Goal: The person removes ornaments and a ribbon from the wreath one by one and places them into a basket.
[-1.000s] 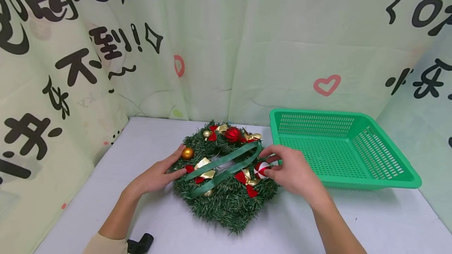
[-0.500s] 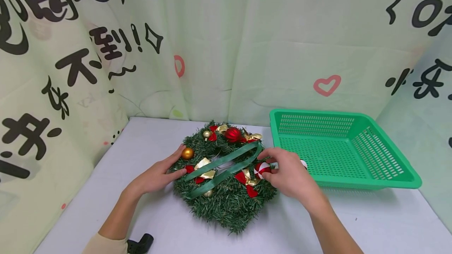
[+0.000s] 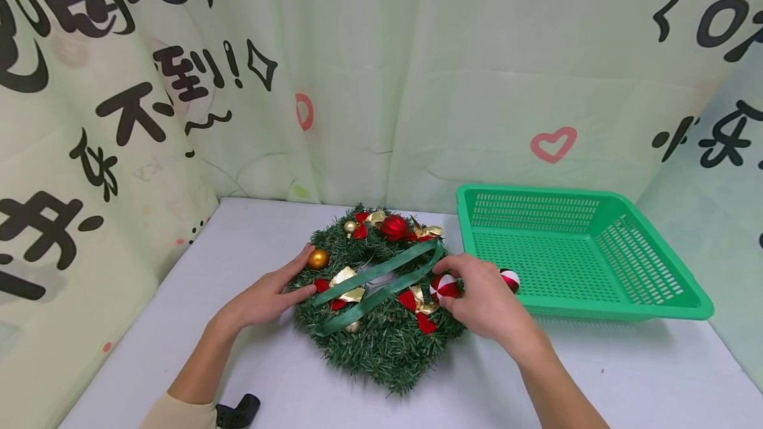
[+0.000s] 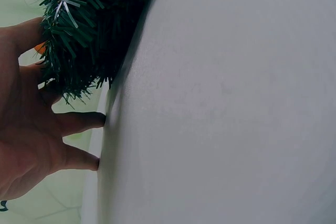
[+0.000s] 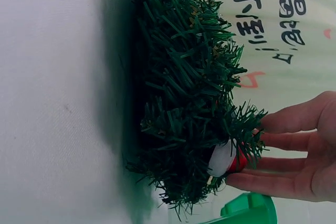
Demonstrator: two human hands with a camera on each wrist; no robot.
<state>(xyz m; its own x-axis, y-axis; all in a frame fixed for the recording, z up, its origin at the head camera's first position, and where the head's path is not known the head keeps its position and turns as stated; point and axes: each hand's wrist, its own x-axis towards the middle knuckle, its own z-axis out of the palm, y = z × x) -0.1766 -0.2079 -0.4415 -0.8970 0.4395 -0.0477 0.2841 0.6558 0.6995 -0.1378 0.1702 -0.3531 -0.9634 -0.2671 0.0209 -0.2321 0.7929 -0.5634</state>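
Note:
A green Christmas wreath [image 3: 387, 356] with a green ribbon [image 3: 381, 293], bows and baubles lies on the table. My left hand [image 3: 268, 293] rests against its left side, fingers spread beside a gold bauble [image 3: 318, 259]; in the left wrist view this hand [image 4: 31, 119] has fingertips at the tabletop. On the wreath's right side, my right hand [image 3: 485, 293] pinches a red-and-white bauble [image 3: 444, 287] between thumb and fingers. The right wrist view has this hand [image 5: 299, 153] around the bauble [image 5: 224, 160], partly hidden by needles. Another red-and-white rounded piece [image 3: 510, 279] shows behind the hand.
A green plastic basket [image 3: 626, 306] stands right of the wreath, its left edge close to the right hand. A white-covered table [image 3: 268, 376] lies beneath, with a printed curtain [image 3: 346, 85] behind. A black device [image 3: 238, 412] is at the left wrist.
My right hand has shifted slightly left and down around the red-and-white bauble. A second red-and-white piece has come into sight behind it. The left hand and wreath keep their places.

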